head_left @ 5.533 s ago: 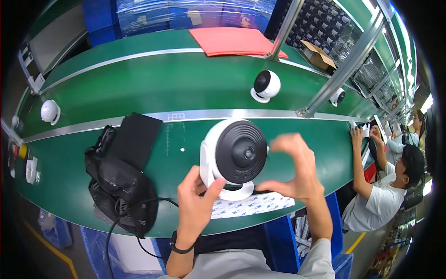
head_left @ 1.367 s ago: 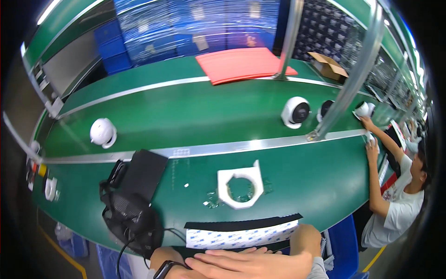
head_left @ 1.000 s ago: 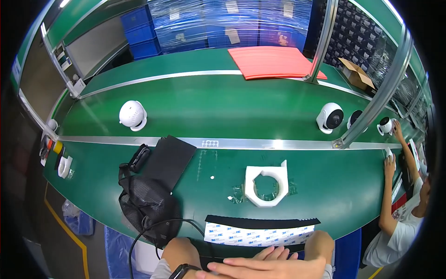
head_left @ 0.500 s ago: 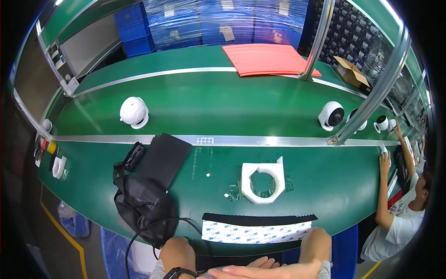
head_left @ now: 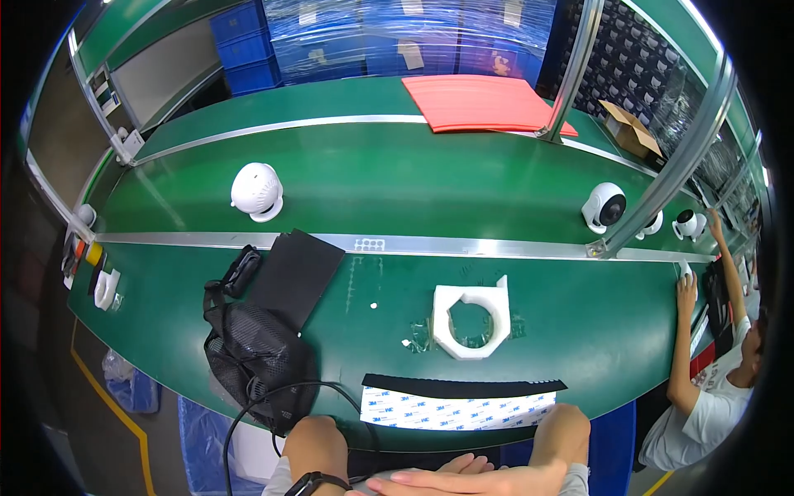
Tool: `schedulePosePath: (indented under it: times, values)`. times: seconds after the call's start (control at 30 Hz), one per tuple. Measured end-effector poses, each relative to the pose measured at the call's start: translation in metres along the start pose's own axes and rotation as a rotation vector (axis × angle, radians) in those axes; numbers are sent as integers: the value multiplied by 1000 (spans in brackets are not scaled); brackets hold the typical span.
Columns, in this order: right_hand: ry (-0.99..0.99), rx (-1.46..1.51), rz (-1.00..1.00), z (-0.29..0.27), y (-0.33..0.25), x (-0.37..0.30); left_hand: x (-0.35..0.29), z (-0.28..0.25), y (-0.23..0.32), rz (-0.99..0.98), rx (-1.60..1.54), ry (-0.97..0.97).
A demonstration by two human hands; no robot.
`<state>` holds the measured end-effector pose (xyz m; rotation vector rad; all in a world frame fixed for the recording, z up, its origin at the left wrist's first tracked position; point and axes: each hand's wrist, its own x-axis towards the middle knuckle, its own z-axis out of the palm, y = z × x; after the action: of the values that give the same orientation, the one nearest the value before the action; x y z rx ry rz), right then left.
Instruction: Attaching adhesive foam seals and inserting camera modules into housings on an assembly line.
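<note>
One flat right hand [head_left: 496, 481] across the loosely uncurled left hand [head_left: 467, 465], green workbench [head_left: 587, 331] ahead, blue crates [head_left: 246, 48] beyond.

At 8 o'clock on the green bench [head_left: 595, 331], a blk mesh bag [head_left: 256, 347] is laid, w/ a flat blk panel [head_left: 296, 277] partly overlapped by it. At 1, coral-red foam sheets [head_left: 488, 103] are stacked; at 12, film-wrapped blue crates [head_left: 405, 54] are piled. An open cardbd carton [head_left: 628, 132] is seen at 2, a co-worker [head_left: 703, 409] at 4.
</note>
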<state>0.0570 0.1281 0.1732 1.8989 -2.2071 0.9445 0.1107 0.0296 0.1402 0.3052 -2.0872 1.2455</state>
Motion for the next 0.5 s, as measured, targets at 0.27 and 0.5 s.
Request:
schedulePosePath:
  times: [0.27, 0.5]
  values:
    - [-47, -20, -3, 1, -8, 0, -112, -1, 40, -326, 478, 398]
    - [-173, -44, 18, 16, -7, -23, -157, 173, 9, -1163, 1910, 1238]
